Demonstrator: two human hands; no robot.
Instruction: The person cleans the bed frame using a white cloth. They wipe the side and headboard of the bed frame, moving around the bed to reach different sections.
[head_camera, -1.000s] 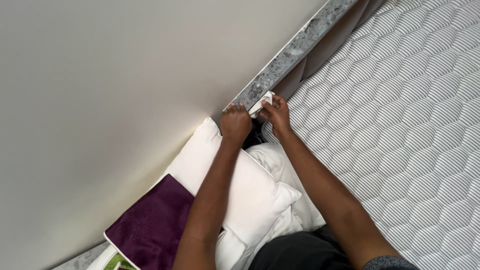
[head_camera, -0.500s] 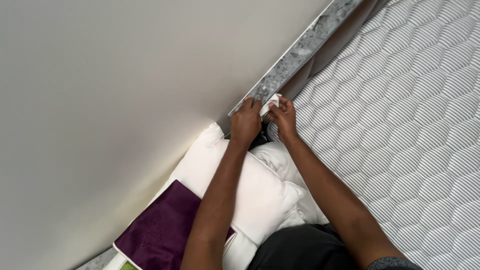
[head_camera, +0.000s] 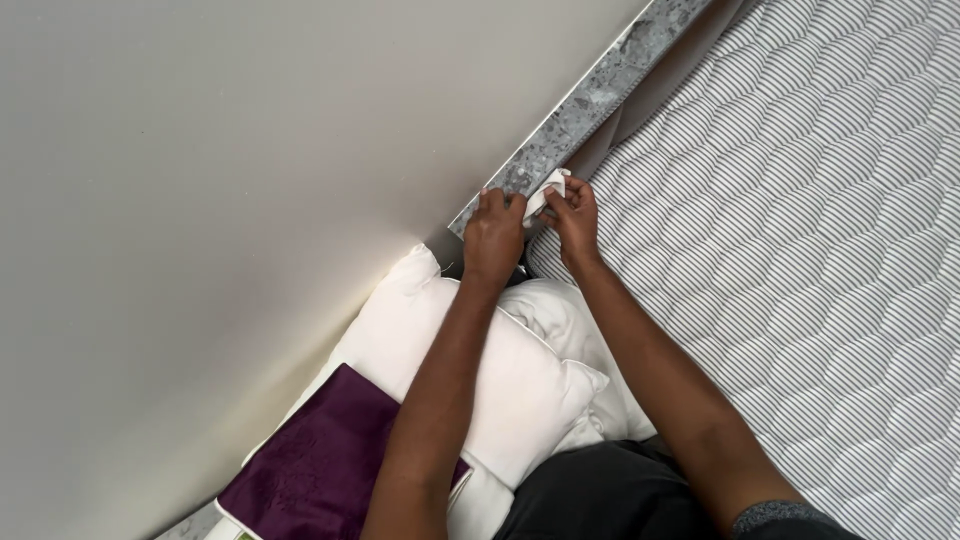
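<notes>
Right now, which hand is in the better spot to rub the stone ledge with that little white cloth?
Right hand, probably: its fingers pinch the white cloth at the speckled stone ledge. The left hand only touches the cloth's edge.

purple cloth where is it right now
The purple cloth lies at the lower left of the head view, on the white pillows against the wall, just left of the person's left forearm.

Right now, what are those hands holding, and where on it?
A small white cloth, pinched at its lower edge between right hand and left hand.
</notes>
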